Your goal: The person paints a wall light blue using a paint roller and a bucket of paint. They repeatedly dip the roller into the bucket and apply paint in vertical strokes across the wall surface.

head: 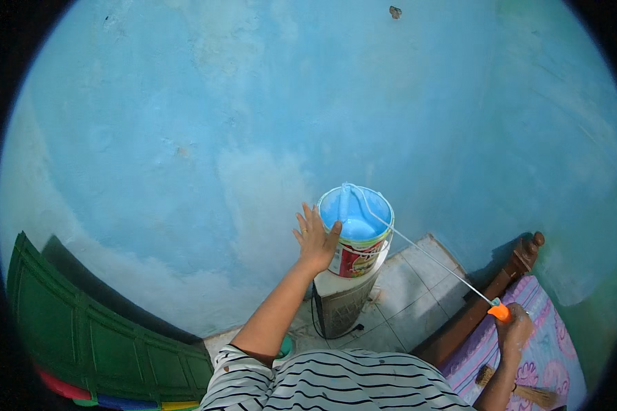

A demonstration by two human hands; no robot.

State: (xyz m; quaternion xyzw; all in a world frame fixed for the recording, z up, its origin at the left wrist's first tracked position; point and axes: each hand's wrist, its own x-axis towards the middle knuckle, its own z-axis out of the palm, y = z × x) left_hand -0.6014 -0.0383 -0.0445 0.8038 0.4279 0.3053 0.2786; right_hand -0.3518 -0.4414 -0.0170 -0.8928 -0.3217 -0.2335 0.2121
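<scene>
A plastic paint bucket point(360, 257) with light blue paint point(358, 229) inside stands before me. My left hand point(316, 239) is spread against its left side, thumb by the rim and fingers apart. Down to the right, my right hand point(514, 329) is closed round the orange handle point(500, 311) of a paint roller. The roller's long metal rod point(434, 262) slants up over the bucket's rim. Its paint-covered roller sleeve point(345, 201) hangs inside, close to the far left inner wall. The bucket's wire bail point(362, 253) hangs down at the front.
The bucket rests on a box-shaped appliance point(344, 308) with a black power cord point(316, 321). Behind rises a patchy blue wall point(288, 103). A green panelled cabinet point(108, 339) is at left. At right are a wooden bed frame point(473, 318), a patterned mattress point(550, 329) and a brush point(534, 394).
</scene>
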